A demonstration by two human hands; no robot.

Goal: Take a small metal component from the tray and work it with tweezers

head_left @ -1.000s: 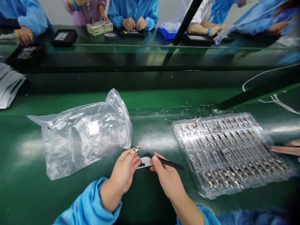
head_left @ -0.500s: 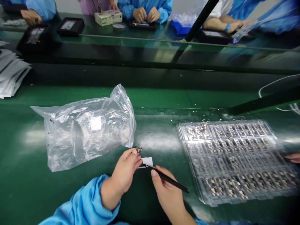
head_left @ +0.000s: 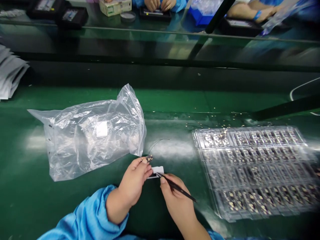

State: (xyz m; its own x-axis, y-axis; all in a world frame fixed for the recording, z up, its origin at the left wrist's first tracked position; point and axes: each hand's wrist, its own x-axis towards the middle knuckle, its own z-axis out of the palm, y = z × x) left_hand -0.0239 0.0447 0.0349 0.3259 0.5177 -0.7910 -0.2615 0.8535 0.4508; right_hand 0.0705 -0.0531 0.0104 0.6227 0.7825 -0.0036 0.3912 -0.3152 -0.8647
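My left hand (head_left: 132, 180) pinches a small metallic component (head_left: 149, 158) between thumb and fingers, and a thin dark wire (head_left: 158, 141) curves away from it. My right hand (head_left: 177, 200) is closed on black tweezers (head_left: 178, 188), whose tips point left at a small white piece (head_left: 158, 170). The white piece lies just beyond my right fingertips, with a dark strip beside it, partly behind my left fingers. Whether the tweezer tips grip anything is too small to tell.
A clear plastic bag (head_left: 82, 143) with a white label lies left. Clear trays (head_left: 212, 173) of small metallic parts lie right. White sheets (head_left: 10, 73) are stacked far left. Beyond a ledge, other people's hands (head_left: 160, 4) work near black trays (head_left: 73, 17) and a blue bin (head_left: 200, 16).
The camera view has shifted slightly, so the far bench sits higher. The tweezers have tilted a little, and their tips now lie over the white piece. Both hands keep their holds.
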